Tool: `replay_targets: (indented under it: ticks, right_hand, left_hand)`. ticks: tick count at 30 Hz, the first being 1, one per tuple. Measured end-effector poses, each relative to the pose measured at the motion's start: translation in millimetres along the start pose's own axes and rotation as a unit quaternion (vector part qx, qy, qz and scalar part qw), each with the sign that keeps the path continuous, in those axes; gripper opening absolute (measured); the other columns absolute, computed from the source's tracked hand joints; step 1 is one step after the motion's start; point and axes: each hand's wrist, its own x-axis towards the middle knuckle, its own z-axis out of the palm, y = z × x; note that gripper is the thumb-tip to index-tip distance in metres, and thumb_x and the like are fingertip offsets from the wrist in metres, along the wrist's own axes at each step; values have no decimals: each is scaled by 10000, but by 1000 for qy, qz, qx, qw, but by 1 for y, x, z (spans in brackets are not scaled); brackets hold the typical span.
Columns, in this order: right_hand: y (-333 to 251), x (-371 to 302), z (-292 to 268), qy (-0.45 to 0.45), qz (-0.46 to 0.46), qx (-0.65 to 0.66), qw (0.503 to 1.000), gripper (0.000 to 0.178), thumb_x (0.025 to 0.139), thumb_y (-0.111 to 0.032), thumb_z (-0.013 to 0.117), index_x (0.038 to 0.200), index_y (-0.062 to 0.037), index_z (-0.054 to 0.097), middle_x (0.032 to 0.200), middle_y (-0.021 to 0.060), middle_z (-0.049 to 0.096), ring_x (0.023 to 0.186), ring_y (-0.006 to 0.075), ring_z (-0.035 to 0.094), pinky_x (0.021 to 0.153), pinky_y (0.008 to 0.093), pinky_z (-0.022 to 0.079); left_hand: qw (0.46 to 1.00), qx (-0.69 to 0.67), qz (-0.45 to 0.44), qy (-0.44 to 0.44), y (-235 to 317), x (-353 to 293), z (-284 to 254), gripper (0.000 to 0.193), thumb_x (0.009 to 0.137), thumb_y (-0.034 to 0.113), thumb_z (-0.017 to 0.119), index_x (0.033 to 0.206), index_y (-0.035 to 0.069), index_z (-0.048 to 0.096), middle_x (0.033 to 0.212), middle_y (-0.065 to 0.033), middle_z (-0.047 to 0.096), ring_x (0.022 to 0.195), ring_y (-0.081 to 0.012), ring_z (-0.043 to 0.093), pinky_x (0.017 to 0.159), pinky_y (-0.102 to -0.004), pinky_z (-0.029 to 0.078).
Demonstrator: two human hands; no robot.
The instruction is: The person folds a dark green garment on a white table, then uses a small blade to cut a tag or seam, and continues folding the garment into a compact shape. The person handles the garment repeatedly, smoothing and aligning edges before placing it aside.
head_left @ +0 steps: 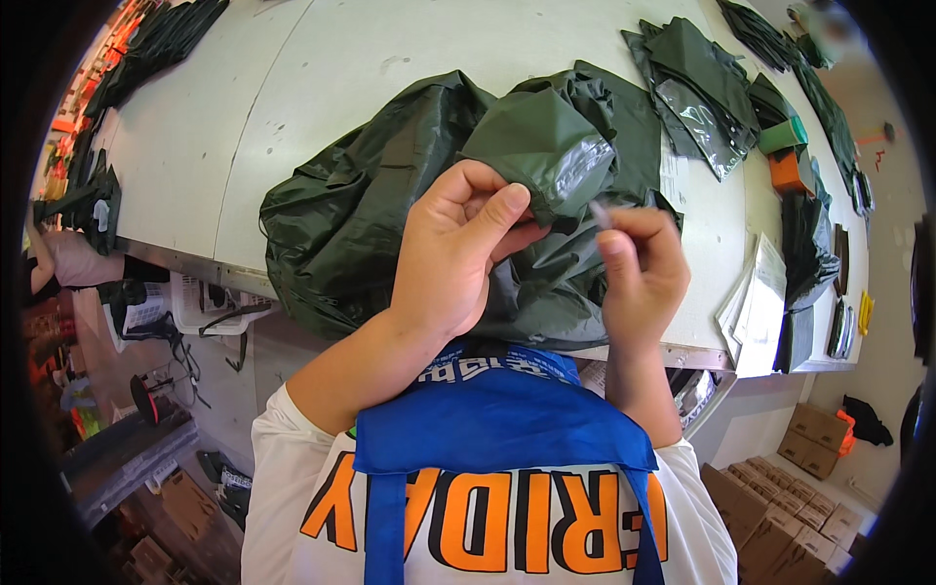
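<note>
A heap of dark green, glossy waterproof fabric (pixel 380 195) lies bunched on the white table in front of me. My left hand (pixel 453 249) is closed, its thumb pressing on the edge of a raised green fabric piece (pixel 531 136) that has a shiny silvery patch (pixel 585 166). Just right of that piece, my right hand (pixel 642 268) has thumb and forefinger pinched around a small, thin whitish thing (pixel 599 214). Motion blur hides what kind it is. Its tip points toward the fabric edge, and whether it touches cannot be seen.
More folded green fabric (pixel 697 83) with clear plastic lies at the table's far right, near a green roll (pixel 783 135). White sheets (pixel 756 307) overhang the right edge. White baskets (pixel 210 302) sit below the table at left; cardboard boxes (pixel 790 497) stand low right. Another person is at far left.
</note>
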Motion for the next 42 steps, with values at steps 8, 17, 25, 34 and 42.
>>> replay_targets:
  ticks: [8,17,25,34,42]
  right_hand:
    - [168,97,-99,134,153,-72,977,250,940,-246,585,1011,-13,640,697,-77,437,593,19,334,522,207,268]
    - [95,75,49,-71,-98,-265,956,434,753,-237,766,1115,-75,590,927,97,598,847,255,619,728,328,519]
    - [127,72,39,-145,-154,-265,941,294,706,-59,647,996,-89,610,911,93,602,841,303,620,669,376,517]
    - [125,86,26,-108,-165,-285,938,140,762,-36,649,894,-82,632,877,87,616,717,281,622,605,355,507]
    - [66,49,19,-84,8,-26,996,273,743,32,721,996,-31,637,850,19,599,674,65,542,568,200,426]
  left_hand:
    - [959,283,4,-35,26,59,-75,791,950,179,555,1504,71,0,1555,-210,32,1429,-319,152,1133,-407,234]
    - [988,11,-130,76,-26,90,-95,431,956,198,530,1275,-73,429,1255,-219,530,1151,-290,551,1006,-390,443]
    - [968,-58,-215,113,-39,120,-85,419,962,259,519,1226,-62,466,1166,-199,593,1084,-294,593,955,-414,482]
    - [962,-46,-255,91,-35,125,-70,360,940,299,569,1157,12,554,1126,-138,612,1051,-238,588,907,-377,483]
    - [992,-16,-110,66,-14,76,-32,88,909,168,625,884,95,582,877,-44,658,804,-139,629,681,-270,508]
